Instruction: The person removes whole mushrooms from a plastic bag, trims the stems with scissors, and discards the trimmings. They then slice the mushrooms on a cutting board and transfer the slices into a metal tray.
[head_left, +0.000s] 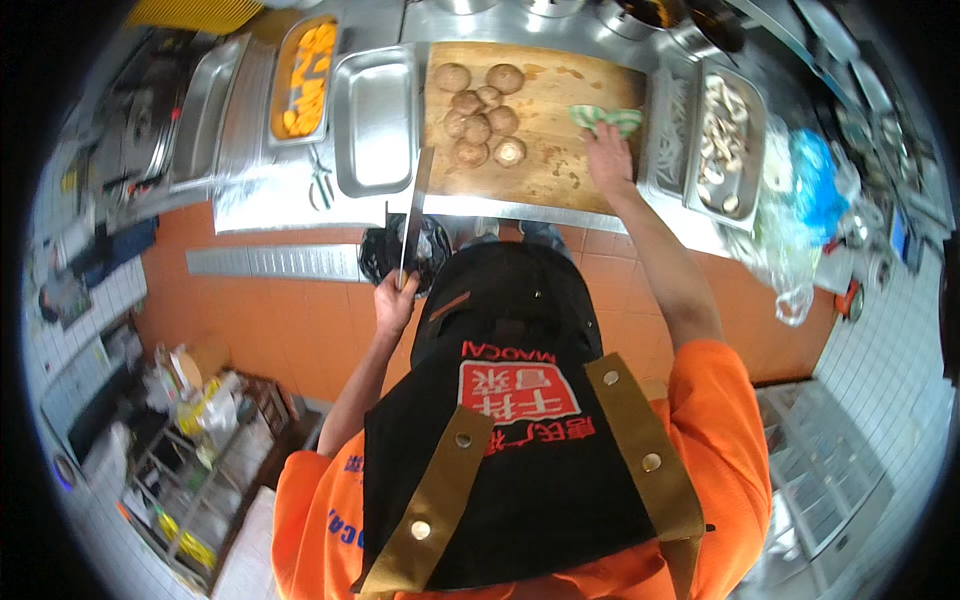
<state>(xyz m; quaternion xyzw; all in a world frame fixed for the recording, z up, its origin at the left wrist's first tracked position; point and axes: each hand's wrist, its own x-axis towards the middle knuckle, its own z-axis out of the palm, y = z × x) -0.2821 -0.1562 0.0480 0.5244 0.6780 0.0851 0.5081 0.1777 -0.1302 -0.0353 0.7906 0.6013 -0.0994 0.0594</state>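
My left hand (394, 306) grips the handle of a kitchen knife (417, 199). Its long blade points away from me, with the tip near the left edge of a wooden cutting board (544, 169). My right hand (609, 159) rests on the right part of that board, its fingers on a green-and-white striped cloth (624, 119). Several brown mushrooms (477, 129) are grouped on the board's left half; one at the near side shows its pale underside (509, 151). Wet brownish marks spot the wood between the mushrooms and the cloth.
Left of the board are a bare steel tray (375, 124), scissors (321, 180) and a tray of orange slices (309, 79). To its right, one tray holds pale strips (670, 139), another cut mushrooms (724, 139). A black-lined bin (375, 251) stands below the counter edge, near the knife.
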